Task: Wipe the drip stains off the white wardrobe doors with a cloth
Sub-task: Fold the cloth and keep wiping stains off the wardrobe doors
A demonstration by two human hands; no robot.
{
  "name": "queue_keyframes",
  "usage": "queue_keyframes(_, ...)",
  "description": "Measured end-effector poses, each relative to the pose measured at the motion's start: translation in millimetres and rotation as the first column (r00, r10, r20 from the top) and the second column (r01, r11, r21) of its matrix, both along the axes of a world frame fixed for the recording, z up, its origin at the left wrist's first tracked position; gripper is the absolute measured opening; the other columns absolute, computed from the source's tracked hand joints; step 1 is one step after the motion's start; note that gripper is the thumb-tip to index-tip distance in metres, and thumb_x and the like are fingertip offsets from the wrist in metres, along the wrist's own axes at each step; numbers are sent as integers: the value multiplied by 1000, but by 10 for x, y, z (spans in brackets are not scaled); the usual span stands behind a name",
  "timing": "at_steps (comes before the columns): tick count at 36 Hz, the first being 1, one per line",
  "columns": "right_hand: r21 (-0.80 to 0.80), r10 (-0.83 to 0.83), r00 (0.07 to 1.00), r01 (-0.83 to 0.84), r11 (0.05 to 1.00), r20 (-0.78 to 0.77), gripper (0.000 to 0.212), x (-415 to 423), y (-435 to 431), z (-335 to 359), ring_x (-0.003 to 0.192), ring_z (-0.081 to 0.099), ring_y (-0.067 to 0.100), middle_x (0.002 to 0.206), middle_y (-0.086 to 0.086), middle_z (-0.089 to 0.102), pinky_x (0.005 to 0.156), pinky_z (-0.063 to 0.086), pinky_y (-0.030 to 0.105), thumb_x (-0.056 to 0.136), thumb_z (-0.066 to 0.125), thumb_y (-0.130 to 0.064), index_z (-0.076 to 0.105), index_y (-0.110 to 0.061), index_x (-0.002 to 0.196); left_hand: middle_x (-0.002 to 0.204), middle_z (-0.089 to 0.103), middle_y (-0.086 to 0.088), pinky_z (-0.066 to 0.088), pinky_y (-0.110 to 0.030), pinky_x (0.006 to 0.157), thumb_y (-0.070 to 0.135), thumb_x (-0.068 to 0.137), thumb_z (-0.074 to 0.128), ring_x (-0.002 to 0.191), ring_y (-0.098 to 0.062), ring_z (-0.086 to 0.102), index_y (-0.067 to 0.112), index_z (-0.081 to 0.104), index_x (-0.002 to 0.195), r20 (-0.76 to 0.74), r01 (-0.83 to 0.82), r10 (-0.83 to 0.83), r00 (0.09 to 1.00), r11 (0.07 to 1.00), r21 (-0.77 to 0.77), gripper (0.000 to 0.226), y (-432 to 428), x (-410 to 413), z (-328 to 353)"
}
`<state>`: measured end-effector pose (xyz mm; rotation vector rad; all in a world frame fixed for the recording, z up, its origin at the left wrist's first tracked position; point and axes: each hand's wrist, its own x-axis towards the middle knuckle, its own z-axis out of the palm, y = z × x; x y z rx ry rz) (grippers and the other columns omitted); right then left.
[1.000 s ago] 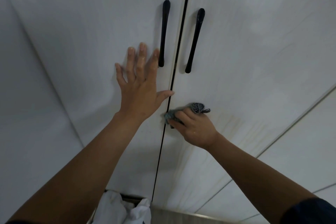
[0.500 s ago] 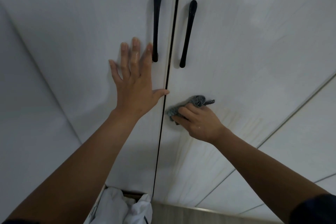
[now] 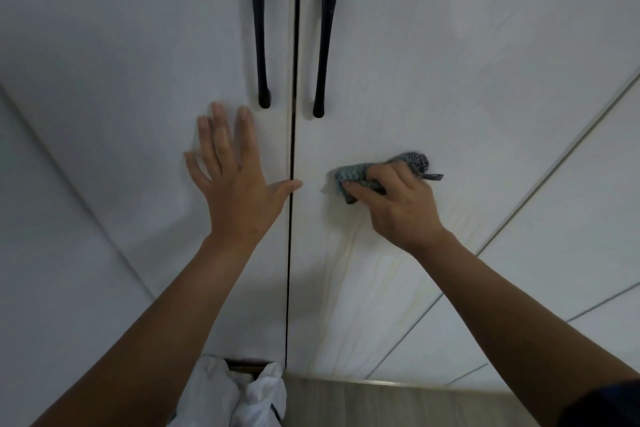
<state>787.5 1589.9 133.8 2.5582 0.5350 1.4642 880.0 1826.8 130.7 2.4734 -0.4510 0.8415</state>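
Observation:
Two white wardrobe doors meet at a dark vertical gap. My left hand [image 3: 235, 180] presses flat on the left door [image 3: 138, 45], fingers spread, thumb reaching the gap. My right hand [image 3: 398, 208] grips a bunched grey-blue cloth [image 3: 353, 177] and holds it against the right door [image 3: 450, 62]. Faint yellowish drip stains [image 3: 349, 260] run down the right door below and beside that hand.
Two black bar handles [image 3: 260, 38] [image 3: 325, 48] hang on either side of the gap above my hands. A further white door panel [image 3: 571, 218] lies to the right. White fabric [image 3: 239, 392] bulges at the bottom, next to a wooden floor strip [image 3: 398, 402].
My right hand has carried the cloth to the right, away from the gap. My left hand sits lower relative to the handles, its fingertips now below the left handle's end. The view has shifted.

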Motion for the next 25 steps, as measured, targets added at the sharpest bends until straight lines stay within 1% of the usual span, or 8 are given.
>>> queue_keyframes(2, 40, -16, 997, 13, 999, 70, 28, -11, -66, 112, 85, 52, 28, 93, 11, 67, 61, 48, 34, 95, 59, -3, 80, -18, 105, 170, -8, -19, 3, -74, 117, 76, 69, 73, 157, -40, -8, 23, -10, 164, -19, 11, -11, 1000, 1000, 0, 136, -15, 3, -66)
queue_keyframes(5, 11, -2, 997, 1, 1000, 83, 30, -37, -206, -20, 87, 51, 28, 102, 7, 57, 61, 49, 35, 91, 62, 1, 80, -18, 104, 170, -9, -21, 3, -77, 115, 78, 70, 70, 156, -43, -9, 24, -13, 163, -20, 33, -33, 999, 999, 5, 135, -22, 34, -99)
queue_keyframes(9, -31, -9, 999, 8, 999, -35, 31, -124, -321, -339, 85, 50, 27, 107, 5, 51, 58, 52, 37, 93, 56, 0, 80, -17, 105, 169, -7, -23, 7, -79, 114, 78, 71, 70, 155, -45, -6, 23, -11, 163, -19, 29, -28, 999, 999, 17, 134, -31, 53, -104)
queue_keyframes(12, -49, 24, 996, -28, 998, -87, 28, -178, -342, -241, 84, 49, 28, 105, 7, 52, 57, 50, 37, 100, 52, -4, 79, -13, 104, 170, -7, -21, 8, -78, 116, 81, 72, 65, 156, -44, -6, 23, -11, 163, -18, 34, -33, 999, 999, 33, 132, -16, 42, -103)
queue_keyframes(16, 58, -54, 997, 51, 997, 46, 21, -248, -461, 133, 83, 50, 31, 105, 10, 51, 61, 45, 35, 92, 70, 0, 79, -12, 107, 170, -8, -19, 11, -76, 117, 76, 72, 70, 157, -42, -7, 27, -16, 162, -9, 42, -41, 999, 997, 65, 134, 53, 36, -117)
queue_keyframes(20, 131, -109, 988, 95, 987, 109, 25, -269, -569, 146, 86, 45, 30, 106, 9, 48, 66, 39, 32, 89, 73, 3, 78, -11, 109, 170, -9, -20, 10, -75, 118, 71, 68, 78, 157, -43, -8, 27, -16, 162, -15, 42, -41, 999, 995, 92, 140, 74, 24, -132)
queue_keyframes(22, 120, -95, 991, 84, 989, 93, 32, -277, -575, -111, 84, 45, 29, 105, 10, 48, 67, 40, 35, 87, 72, 4, 73, -14, 114, 170, -10, -20, 8, -75, 118, 70, 67, 80, 156, -43, -8, 26, -15, 163, -27, 39, -37, 999, 996, 84, 142, 60, 18, -120)
queue_keyframes(25, 3, -63, 997, 63, 998, -41, 34, -321, -617, -514, 84, 47, 29, 107, 9, 50, 60, 48, 37, 89, 64, 4, 71, -17, 115, 170, -11, -19, 6, -74, 118, 68, 66, 82, 156, -42, -9, 26, -15, 163, -36, 41, -38, 999, 996, 77, 143, 57, 6, -130)
